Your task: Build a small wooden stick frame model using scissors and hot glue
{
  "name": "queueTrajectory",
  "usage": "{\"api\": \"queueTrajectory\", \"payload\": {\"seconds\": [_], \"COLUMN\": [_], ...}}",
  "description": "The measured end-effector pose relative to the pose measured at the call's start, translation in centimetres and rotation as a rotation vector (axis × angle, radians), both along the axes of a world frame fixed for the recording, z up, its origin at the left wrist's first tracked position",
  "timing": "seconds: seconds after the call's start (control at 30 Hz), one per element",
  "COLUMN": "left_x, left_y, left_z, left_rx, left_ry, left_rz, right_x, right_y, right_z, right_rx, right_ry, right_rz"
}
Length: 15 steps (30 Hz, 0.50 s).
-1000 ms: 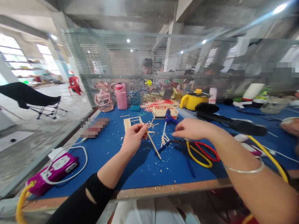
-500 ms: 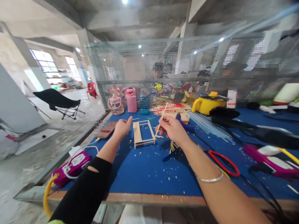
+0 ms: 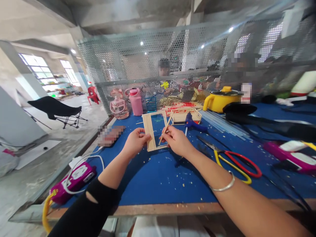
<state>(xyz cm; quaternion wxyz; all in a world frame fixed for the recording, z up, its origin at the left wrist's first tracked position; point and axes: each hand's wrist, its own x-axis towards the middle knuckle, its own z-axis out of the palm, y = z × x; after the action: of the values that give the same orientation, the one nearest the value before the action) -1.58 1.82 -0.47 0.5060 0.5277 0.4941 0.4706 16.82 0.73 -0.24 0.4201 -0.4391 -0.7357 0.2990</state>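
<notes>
Blue tabletop (image 3: 148, 184) before perforated metal screen (image 3: 128, 62); black folding chair (image 3: 54, 107) on floor off to left. Left hand (image 3: 135, 142) grasping stick frame (image 3: 150, 133) by its slatted side, frame tilted up over tabletop. Right hand (image 3: 178, 141) pinching loose stick (image 3: 166, 128) at frame's open side. Glue gun (image 3: 194, 124) just beyond right hand; scissors (image 3: 228, 158) with red and yellow handles to its right. Pink bottle (image 3: 135, 102), stick tray (image 3: 185, 118) and yellow pot (image 3: 221, 102) farther back.
</notes>
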Motion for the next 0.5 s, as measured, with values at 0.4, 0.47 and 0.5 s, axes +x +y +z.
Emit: {"api": "queueTrajectory", "payload": {"seconds": [0.4,0.47,0.5], "left_x": [1.5,1.6,1.5], "left_y": [-1.1,-1.3,-1.4], "left_z": [-2.1,-2.1,-2.1], "left_rx": [0.292,0.265,0.256], "left_ry": [0.020,0.032,0.051], "left_rz": [0.018,0.024,0.039], "right_x": [-0.5,-0.6,-0.6], "right_y": [-1.3,-1.3,-1.3], "right_z": [0.8,0.5,0.4], "right_rx": [0.121,0.121,0.126], "right_ry": [-0.325,-0.371,-0.390], "right_rz": [-0.041,-0.037,-0.039]}}
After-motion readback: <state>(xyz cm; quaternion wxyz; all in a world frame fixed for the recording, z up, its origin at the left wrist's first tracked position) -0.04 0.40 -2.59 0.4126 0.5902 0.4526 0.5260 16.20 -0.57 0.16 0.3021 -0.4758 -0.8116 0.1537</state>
